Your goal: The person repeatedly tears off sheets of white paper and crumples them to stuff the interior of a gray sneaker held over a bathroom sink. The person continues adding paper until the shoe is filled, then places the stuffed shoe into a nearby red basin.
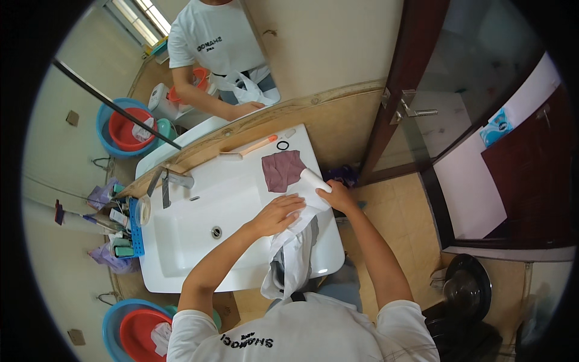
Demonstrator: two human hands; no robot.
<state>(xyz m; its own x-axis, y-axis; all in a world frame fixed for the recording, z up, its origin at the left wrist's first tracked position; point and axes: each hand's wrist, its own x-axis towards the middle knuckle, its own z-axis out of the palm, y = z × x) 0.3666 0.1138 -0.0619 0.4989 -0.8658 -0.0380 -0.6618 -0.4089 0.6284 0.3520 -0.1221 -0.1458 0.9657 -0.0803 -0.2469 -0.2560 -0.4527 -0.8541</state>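
Note:
A white garment with grey parts [295,253] lies over the right front of the sink counter and hangs over its front edge toward my body. My left hand [279,215] rests flat on its upper part, fingers stretched out. In my right hand [338,196] is a smooth white cylinder [315,180], gripped near its lower end and lying against the garment's top. Its exact kind cannot be made out. Just beyond, a folded mauve cloth [282,170] lies flat on the counter.
The white sink [181,253] with its faucet [175,178] is to the left. A long-handled brush [256,146] and a black ring [283,145] lie behind the cloth. A blue basket [136,229] stands at the left edge; a red basin [142,332] sits lower left. A door [416,78] stands right.

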